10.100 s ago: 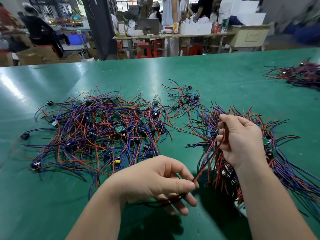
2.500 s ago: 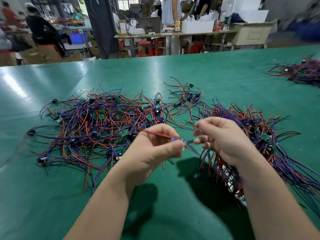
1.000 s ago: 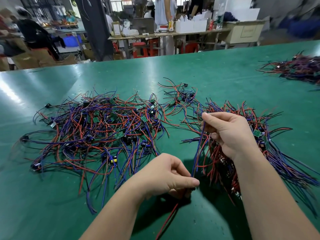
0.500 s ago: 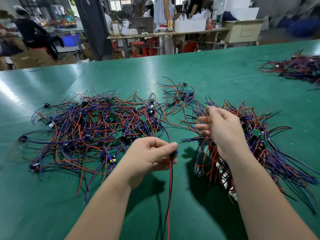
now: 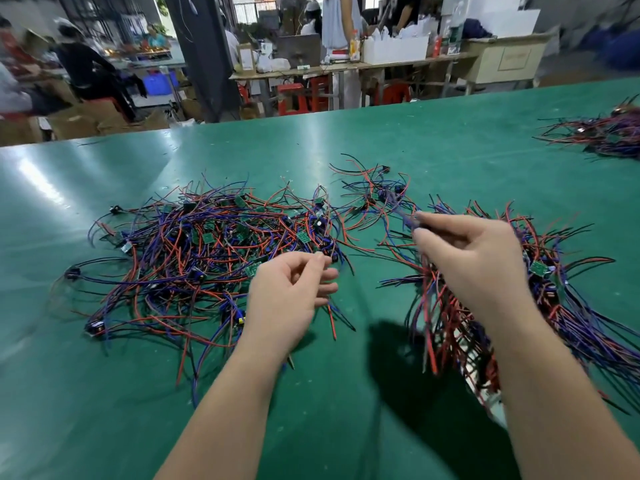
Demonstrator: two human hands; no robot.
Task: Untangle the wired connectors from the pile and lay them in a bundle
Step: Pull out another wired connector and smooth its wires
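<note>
Moved since the prior frame: left hand (image 5: 291, 299) has been brought up to the near edge of the pile, and the lead that hung under it is no longer seen. Right hand (image 5: 474, 265) has been swung toward frame centre, blurred.

Green table (image 5: 415, 150) is covered across its middle. Tangled pile (image 5: 214, 251) is spread over centre-left, the largest mass, with wires crossed every way and small green boards mixed in. Bundle (image 5: 571, 327) is laid at lower right, partly hidden under the right forearm, its leads roughly aligned. A smaller loose cluster (image 5: 374, 195) is seen at upper centre, and another heap (image 5: 606, 133) at the upper right edge, well apart.

Right hand is closed in a pinch on a blurred purple wired connector (image 5: 407, 218) at its fingertips. Left hand's fingers are loosely curled, thumb and forefinger close; whether a thin lead is pinched cannot be told.

Judged: a fair share is bundled, and more than half is left to be untangled.
</note>
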